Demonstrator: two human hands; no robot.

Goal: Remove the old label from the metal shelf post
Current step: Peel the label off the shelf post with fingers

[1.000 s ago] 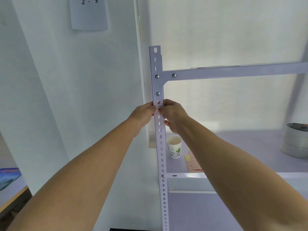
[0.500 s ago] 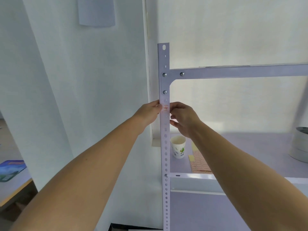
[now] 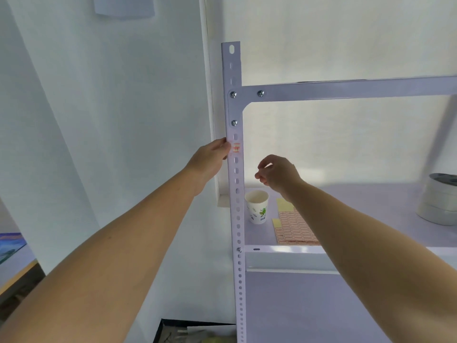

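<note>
The white perforated metal shelf post (image 3: 238,219) stands upright in the middle of the view. A small label with red lines (image 3: 236,148) is stuck on its front face, just under the lowest bracket screw. My left hand (image 3: 212,157) grips the post's left edge at label height, its thumb touching the post beside the label. My right hand (image 3: 274,170) hovers to the right of the post, apart from it, with thumb and forefinger pinched together. Nothing is visible between those fingers.
On the middle shelf (image 3: 346,251) stand a paper cup (image 3: 257,206), a sheet of pink stickers (image 3: 294,229) and stacked tape rolls (image 3: 437,199) at far right. A dark box (image 3: 193,330) lies by the post's foot. A table edge (image 3: 14,268) shows at lower left.
My right hand has left the label and moved right and down, away from the post. The label is now uncovered. My left hand stays on the post's left edge.
</note>
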